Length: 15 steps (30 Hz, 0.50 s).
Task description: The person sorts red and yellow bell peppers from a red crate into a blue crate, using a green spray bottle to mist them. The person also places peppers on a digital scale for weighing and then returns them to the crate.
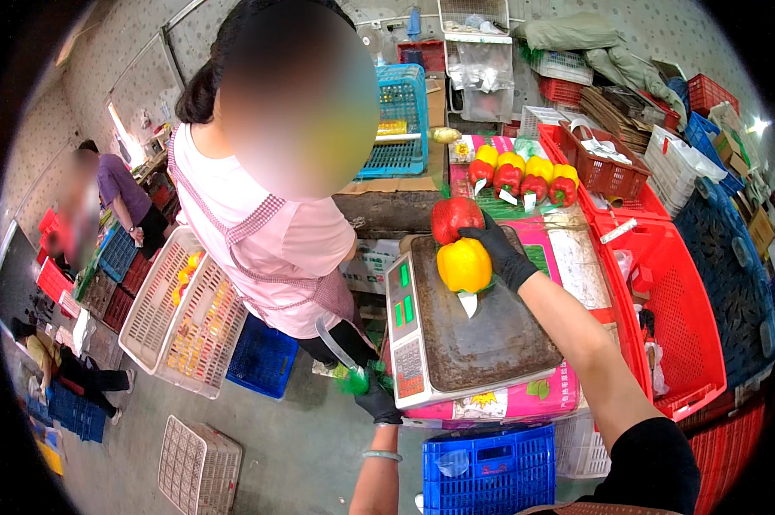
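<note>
My right hand [500,251], in a black glove, grips a red bell pepper [457,219] and a yellow bell pepper [464,265] packed together. A white strip [468,304] sticks out below the yellow one. They are over the stained metal pan [490,347] of a digital scale [408,341]; whether they touch it is unclear. Low at the scale's left corner, my gloved left hand [379,400] holds a knife [336,344], blade up, along with green netting [354,382]. Past the scale, several red-and-yellow pepper packs [522,175] stand in a row.
A person in a checked apron [265,257] stands close on the left, by a white crate of peppers [184,309]. Red crates [670,315] line the right side. A blue crate [488,470] stands below the scale, and another blue crate [397,122] sits at the back.
</note>
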Tool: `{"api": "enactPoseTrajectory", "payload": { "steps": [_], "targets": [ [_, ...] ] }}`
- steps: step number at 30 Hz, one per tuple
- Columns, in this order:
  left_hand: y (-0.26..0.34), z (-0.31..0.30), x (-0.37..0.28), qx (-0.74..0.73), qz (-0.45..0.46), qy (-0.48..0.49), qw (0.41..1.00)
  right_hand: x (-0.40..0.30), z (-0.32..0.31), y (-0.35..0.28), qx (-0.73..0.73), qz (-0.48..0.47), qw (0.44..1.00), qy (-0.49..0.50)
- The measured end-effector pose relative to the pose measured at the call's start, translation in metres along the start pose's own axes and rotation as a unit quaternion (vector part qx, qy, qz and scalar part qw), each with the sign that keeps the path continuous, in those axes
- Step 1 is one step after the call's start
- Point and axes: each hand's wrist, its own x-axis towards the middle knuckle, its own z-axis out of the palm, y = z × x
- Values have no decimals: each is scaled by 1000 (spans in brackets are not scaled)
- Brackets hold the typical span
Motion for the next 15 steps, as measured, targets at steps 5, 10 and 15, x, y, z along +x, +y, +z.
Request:
{"api": "enactPoseTrajectory", "payload": {
  "steps": [5, 10, 15],
  "targets": [
    [-1, 2, 0, 13, 13, 19, 1000, 0, -1, 0, -5, 11, 1000, 4],
    [-9, -3, 4, 18, 12, 19, 1000, 0, -1, 2, -16, 7, 1000, -13],
    [3, 3, -1, 33, 17, 20, 999, 2, -4, 6, -29, 1, 999, -21]
  ]
}}
